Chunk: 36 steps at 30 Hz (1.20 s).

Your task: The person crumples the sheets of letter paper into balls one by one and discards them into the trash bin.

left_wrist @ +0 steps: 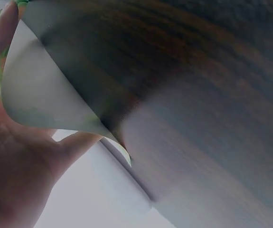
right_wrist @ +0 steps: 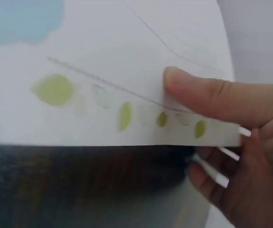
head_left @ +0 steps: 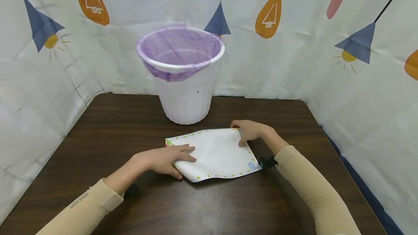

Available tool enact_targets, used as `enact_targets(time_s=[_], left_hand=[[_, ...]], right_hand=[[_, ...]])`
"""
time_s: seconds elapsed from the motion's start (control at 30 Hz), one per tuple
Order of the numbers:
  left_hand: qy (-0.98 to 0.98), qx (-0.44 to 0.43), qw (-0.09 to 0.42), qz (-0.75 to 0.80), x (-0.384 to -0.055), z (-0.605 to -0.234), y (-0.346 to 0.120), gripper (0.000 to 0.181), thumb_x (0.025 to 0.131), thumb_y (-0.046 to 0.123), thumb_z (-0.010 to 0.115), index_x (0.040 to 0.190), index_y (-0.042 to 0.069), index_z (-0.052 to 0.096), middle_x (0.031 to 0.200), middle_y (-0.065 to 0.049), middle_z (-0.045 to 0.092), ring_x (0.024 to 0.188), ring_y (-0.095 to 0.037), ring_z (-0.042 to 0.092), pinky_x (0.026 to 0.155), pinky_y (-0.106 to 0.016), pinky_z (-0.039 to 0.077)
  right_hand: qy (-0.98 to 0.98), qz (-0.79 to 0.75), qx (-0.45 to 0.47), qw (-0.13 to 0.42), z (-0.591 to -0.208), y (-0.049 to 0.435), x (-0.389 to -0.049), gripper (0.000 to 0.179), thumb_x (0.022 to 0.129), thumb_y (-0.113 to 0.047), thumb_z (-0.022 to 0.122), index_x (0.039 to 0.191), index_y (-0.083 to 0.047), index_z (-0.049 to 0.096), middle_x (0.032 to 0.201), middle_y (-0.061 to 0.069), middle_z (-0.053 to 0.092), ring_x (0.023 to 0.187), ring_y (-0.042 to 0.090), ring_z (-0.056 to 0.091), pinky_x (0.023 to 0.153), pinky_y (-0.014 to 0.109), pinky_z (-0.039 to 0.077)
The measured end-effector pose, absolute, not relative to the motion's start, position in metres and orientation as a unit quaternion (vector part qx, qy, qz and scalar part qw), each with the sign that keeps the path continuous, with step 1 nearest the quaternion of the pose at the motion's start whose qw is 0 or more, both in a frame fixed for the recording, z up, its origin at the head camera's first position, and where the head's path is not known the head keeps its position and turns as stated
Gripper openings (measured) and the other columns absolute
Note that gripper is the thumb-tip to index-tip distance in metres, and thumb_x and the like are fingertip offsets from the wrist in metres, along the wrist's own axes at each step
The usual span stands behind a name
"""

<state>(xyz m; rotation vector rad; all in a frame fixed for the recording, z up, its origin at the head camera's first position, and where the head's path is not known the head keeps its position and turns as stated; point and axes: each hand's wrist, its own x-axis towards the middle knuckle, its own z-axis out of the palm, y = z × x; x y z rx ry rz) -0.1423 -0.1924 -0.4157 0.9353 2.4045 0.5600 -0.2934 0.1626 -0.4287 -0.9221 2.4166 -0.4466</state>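
A white sheet of paper (head_left: 213, 153) with a printed border of green leaves lies in front of me, bowed a little over the table. Across its left end spreads my left hand (head_left: 168, 159), fingers extended on the paper and thumb apart at the near edge. In the left wrist view, the paper (left_wrist: 46, 90) curls up beside the palm. My right hand (head_left: 251, 131) pinches the far right corner. The right wrist view shows the right thumb (right_wrist: 207, 95) on top of the sheet, with the other fingers beneath.
A white bin (head_left: 186, 99) with a purple liner (head_left: 150, 70) stands at the back of the dark wooden table (head_left: 130, 115). White sheeting (head_left: 310, 57) printed with lamps and bulbs surrounds the table's back and sides.
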Motion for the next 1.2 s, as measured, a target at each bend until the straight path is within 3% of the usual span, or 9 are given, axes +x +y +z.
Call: enact_targets(time_s=[0.2, 0.47, 0.57, 0.63, 0.73, 0.8, 0.97, 1.03, 1.2], left_hand=[[0.882, 0.346, 0.237, 0.214, -0.142, -0.416, -0.195, 0.054, 0.091, 0.028, 0.081, 0.142, 0.022, 0.063, 0.164, -0.005, 0.033, 0.153, -0.026, 0.024, 0.115, -0.049, 0.033], [0.883, 0.345, 0.200, 0.246, -0.140, -0.419, -0.200, 0.053, 0.090, 0.031, 0.082, 0.138, 0.019, 0.064, 0.158, -0.014, 0.039, 0.145, -0.034, 0.035, 0.112, -0.051, 0.037], [0.898, 0.322, 0.147, 0.263, -0.140, -0.423, -0.203, 0.053, 0.088, 0.031, 0.085, 0.136, 0.020, 0.065, 0.144, -0.010, 0.045, 0.132, -0.030, 0.043, 0.104, -0.047, 0.043], [0.907, 0.300, 0.103, 0.276, -0.141, -0.425, -0.206, 0.044, 0.090, 0.012, 0.080, 0.131, 0.021, 0.067, 0.128, -0.008, 0.047, 0.118, -0.026, 0.045, 0.095, -0.042, 0.046], [0.921, 0.261, 0.060, 0.283, -0.141, -0.423, -0.209, 0.052, 0.081, -0.011, 0.065, 0.120, 0.022, 0.070, 0.108, -0.007, 0.047, 0.098, -0.022, 0.045, 0.080, -0.035, 0.045], [0.931, 0.236, 0.042, 0.275, -0.141, -0.420, -0.211, 0.060, 0.071, -0.019, 0.051, 0.111, 0.021, 0.071, 0.100, -0.006, 0.049, 0.088, -0.020, 0.045, 0.071, -0.032, 0.042], [0.945, 0.164, 0.055, 0.279, -0.141, -0.409, -0.215, 0.054, 0.074, -0.014, 0.042, 0.103, 0.019, 0.073, 0.067, 0.005, 0.046, 0.060, -0.012, 0.035, 0.057, -0.029, 0.034], [0.940, 0.148, 0.069, 0.301, -0.142, -0.406, -0.218, 0.050, 0.077, -0.012, 0.043, 0.104, 0.017, 0.074, 0.063, 0.006, 0.046, 0.056, -0.011, 0.035, 0.056, -0.029, 0.036], [0.914, 0.139, 0.073, 0.374, -0.145, -0.408, -0.230, 0.025, 0.091, 0.005, 0.065, 0.110, 0.015, 0.078, 0.094, 0.003, 0.070, 0.077, -0.016, 0.062, 0.069, -0.034, 0.051]], right_hand=[[0.871, -0.271, -0.319, 0.256, -0.435, 0.169, -0.293, 0.038, 0.092, -0.021, 0.078, 0.123, -0.009, 0.061, 0.107, 0.003, 0.063, 0.094, 0.021, 0.056, 0.083, 0.039, 0.049], [0.811, -0.470, -0.253, 0.240, -0.434, 0.175, -0.290, 0.064, 0.095, -0.006, 0.074, 0.149, -0.006, 0.041, 0.119, 0.018, 0.065, 0.092, 0.028, 0.068, 0.076, 0.038, 0.058], [0.798, -0.502, -0.248, 0.223, -0.435, 0.178, -0.289, 0.059, 0.094, -0.002, 0.074, 0.146, -0.008, 0.047, 0.117, 0.018, 0.067, 0.089, 0.027, 0.068, 0.072, 0.036, 0.058], [0.798, -0.508, -0.253, 0.203, -0.435, 0.179, -0.288, 0.051, 0.093, -0.002, 0.075, 0.140, -0.007, 0.055, 0.115, 0.015, 0.067, 0.083, 0.022, 0.064, 0.069, 0.031, 0.055], [0.803, -0.506, -0.262, 0.173, -0.433, 0.181, -0.286, 0.042, 0.091, -0.005, 0.079, 0.129, -0.004, 0.063, 0.100, 0.009, 0.066, 0.070, 0.016, 0.052, 0.061, 0.026, 0.046], [0.804, -0.508, -0.265, 0.159, -0.431, 0.181, -0.285, 0.039, 0.090, -0.006, 0.080, 0.126, -0.003, 0.065, 0.087, 0.006, 0.061, 0.062, 0.014, 0.044, 0.056, 0.025, 0.040], [0.796, -0.525, -0.265, 0.140, -0.426, 0.184, -0.284, 0.036, 0.091, -0.005, 0.079, 0.124, -0.002, 0.065, 0.065, 0.002, 0.045, 0.053, 0.012, 0.038, 0.051, 0.024, 0.035], [0.791, -0.536, -0.259, 0.140, -0.424, 0.186, -0.284, 0.036, 0.092, -0.004, 0.078, 0.124, -0.002, 0.064, 0.066, 0.004, 0.049, 0.054, 0.013, 0.043, 0.052, 0.023, 0.039], [0.775, -0.564, -0.240, 0.152, -0.422, 0.190, -0.283, 0.037, 0.092, -0.001, 0.076, 0.126, 0.000, 0.062, 0.083, 0.013, 0.064, 0.063, 0.017, 0.061, 0.056, 0.025, 0.051]])
